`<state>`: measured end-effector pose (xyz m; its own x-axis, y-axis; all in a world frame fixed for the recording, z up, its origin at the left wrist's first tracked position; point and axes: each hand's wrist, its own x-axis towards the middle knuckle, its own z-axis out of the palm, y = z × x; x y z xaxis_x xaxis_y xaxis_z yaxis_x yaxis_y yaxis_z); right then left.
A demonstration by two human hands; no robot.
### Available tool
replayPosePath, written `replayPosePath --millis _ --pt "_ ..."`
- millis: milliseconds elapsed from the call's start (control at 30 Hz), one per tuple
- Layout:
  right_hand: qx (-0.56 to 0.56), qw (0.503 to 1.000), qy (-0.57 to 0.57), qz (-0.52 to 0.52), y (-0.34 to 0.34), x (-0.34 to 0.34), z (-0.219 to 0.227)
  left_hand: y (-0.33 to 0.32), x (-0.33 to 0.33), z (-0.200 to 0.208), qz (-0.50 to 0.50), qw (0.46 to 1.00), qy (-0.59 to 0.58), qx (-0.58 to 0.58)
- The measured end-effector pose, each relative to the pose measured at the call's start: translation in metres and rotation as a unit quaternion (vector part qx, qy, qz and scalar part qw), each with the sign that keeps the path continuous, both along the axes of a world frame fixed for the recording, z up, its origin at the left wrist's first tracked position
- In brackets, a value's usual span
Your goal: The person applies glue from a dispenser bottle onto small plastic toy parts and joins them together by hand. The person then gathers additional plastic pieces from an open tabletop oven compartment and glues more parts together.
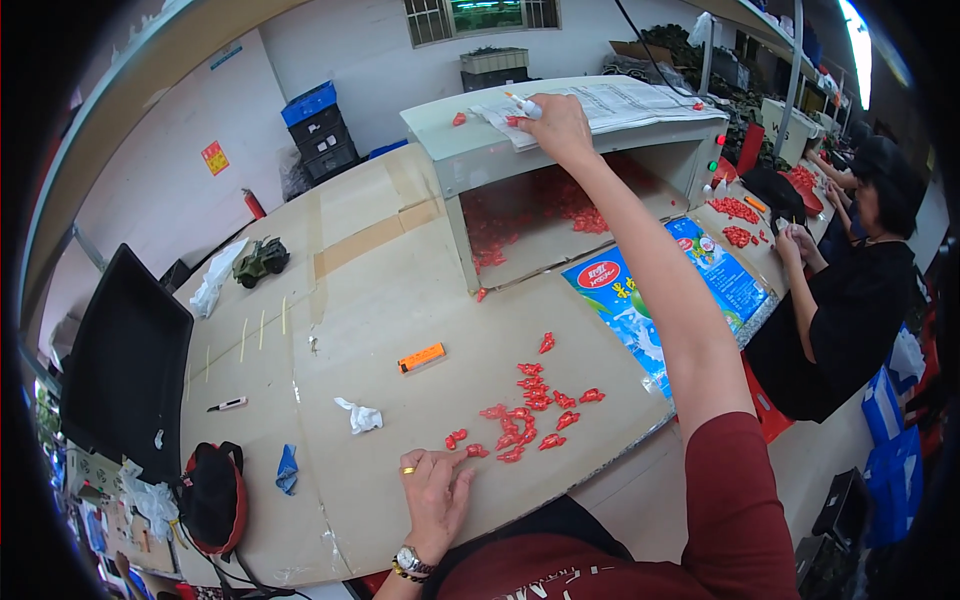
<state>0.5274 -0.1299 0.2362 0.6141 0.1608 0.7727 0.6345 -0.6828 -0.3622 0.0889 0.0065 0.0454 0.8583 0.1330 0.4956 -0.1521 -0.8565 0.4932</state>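
My right hand (558, 128) is stretched far out over the raised pale shelf (450, 130). Its fingers close round a small white bottle (526, 106) with an orange-tipped nozzle. A bit of red shows at the fingertips, too small to make out. My left hand (434, 488) rests on the brown tabletop, its thumb apart from the fingers. Beside its index finger lies a small red plastic piece (477, 451); whether they touch I cannot tell. Several like it form a loose cluster of red pieces (530, 400) to the right.
Under the shelf lie many red pieces (585, 215). An orange box (421, 358), crumpled white tissue (360, 415), a knife (227, 404) and a toy vehicle (261, 262) sit on the table. A black bin (125, 360) stands left. A co-worker (835, 290) sits at the right.
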Motion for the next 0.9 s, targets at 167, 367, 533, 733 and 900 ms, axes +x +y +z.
replayPosePath --millis 167,367,533,733,900 --pt "-0.047 0.999 0.002 -0.012 0.008 0.005 0.003 0.0 -0.015 0.001 0.004 0.999 -0.017 -0.039" --pt "0.072 0.996 0.005 0.044 -0.001 -0.058 0.013 -0.004 -0.021 0.012 -0.001 0.991 -0.056 -0.118" --pt "0.206 0.876 0.242 0.363 -0.002 -0.204 -0.055 -0.013 -0.022 0.018 0.008 0.87 0.002 -0.492" --pt "0.343 0.611 0.616 0.361 -0.003 -0.355 -0.153 -0.007 -0.035 -0.001 -0.056 0.833 -0.003 -0.55" --pt "0.367 0.534 0.685 0.333 -0.002 -0.389 -0.193 -0.011 -0.054 -0.027 -0.037 0.753 0.042 -0.655"
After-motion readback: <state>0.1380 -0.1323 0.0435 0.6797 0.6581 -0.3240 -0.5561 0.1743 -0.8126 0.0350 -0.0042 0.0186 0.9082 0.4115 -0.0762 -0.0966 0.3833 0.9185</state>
